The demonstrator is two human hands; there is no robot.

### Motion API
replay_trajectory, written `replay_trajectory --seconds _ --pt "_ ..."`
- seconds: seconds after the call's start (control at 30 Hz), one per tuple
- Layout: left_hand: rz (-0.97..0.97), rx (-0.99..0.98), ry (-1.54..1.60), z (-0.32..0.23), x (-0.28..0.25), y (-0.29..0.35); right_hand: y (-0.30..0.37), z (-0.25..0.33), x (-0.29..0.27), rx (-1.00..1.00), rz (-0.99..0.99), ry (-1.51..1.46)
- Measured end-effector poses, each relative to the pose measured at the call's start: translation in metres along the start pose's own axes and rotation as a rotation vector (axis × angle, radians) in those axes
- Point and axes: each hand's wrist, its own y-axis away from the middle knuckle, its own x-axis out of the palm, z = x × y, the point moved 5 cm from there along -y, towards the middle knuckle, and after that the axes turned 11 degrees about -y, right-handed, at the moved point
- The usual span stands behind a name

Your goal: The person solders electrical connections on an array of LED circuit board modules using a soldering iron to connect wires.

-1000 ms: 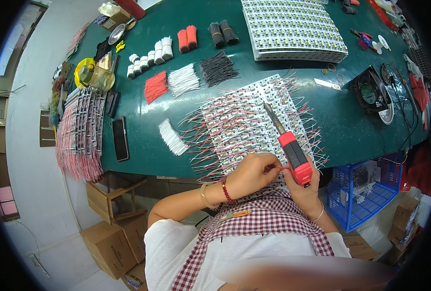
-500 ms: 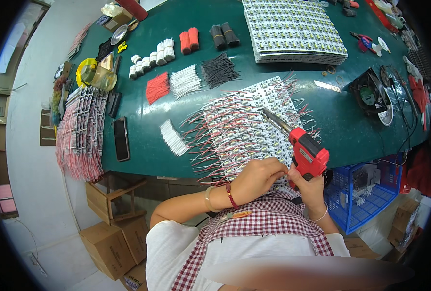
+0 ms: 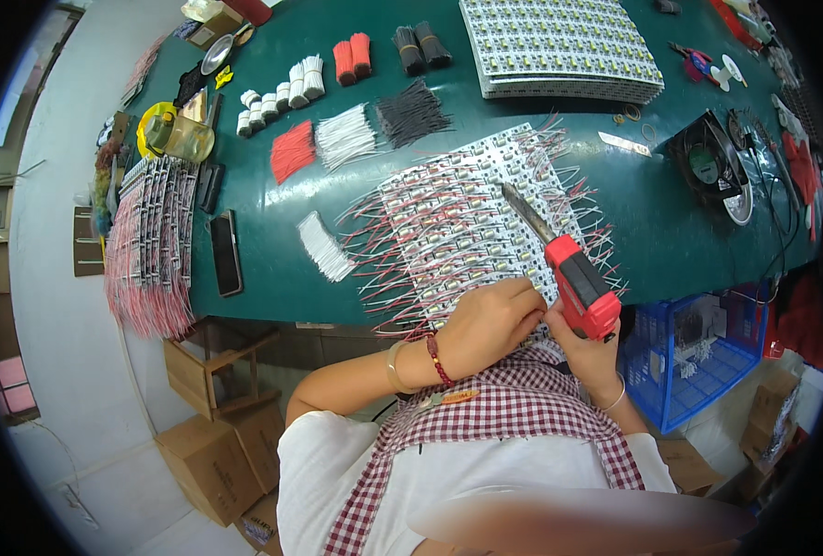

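Note:
A panel of white circuit boards [image 3: 496, 165] lies in front of me on the green table, with rows of small parts and many red and white wires sticking out along both sides. My right hand [image 3: 589, 360] grips a red and black soldering gun [image 3: 580, 283], its long metal tip pointing away from me over the panel. Close beside it, my left hand [image 3: 490, 324] is held at the panel's near edge with fingers bent together; whatever is between the fingertips is hidden. The two hands nearly touch.
Beyond the panel lie loose red wires [image 3: 293, 152], white wires [image 3: 346, 137] and black wires [image 3: 413, 113]. A tall stack of board panels [image 3: 559, 46] stands at the back. Wired boards [image 3: 152, 232] and a phone [image 3: 227, 252] lie left, a black fan [image 3: 705, 165] right.
The soldering gun has turned slightly in my right hand, and its body points more steeply away from me. The whole scene has shifted a little upward in view. My left hand keeps its bent grip.

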Motion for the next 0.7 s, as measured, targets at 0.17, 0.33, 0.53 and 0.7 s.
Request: replay_trajectory --seconds 0.17,0.33,0.53,0.7 --pt "-0.073 0.038 0.044 0.002 -0.003 0.0 -0.001 0.005 0.0 0.134 -0.066 0.007" --pt "-0.182 0.088 -0.174 0.016 -0.021 -0.002 0.001 0.008 -0.011 0.041 -0.111 -0.118" --pt "-0.286 0.104 -0.552 0.067 -0.038 -0.016 0.006 -0.002 -0.043 0.029 -0.121 -0.224" --pt "-0.26 0.27 -0.597 0.072 -0.025 -0.028 0.019 -0.018 -0.052 0.077 -0.087 -0.102"
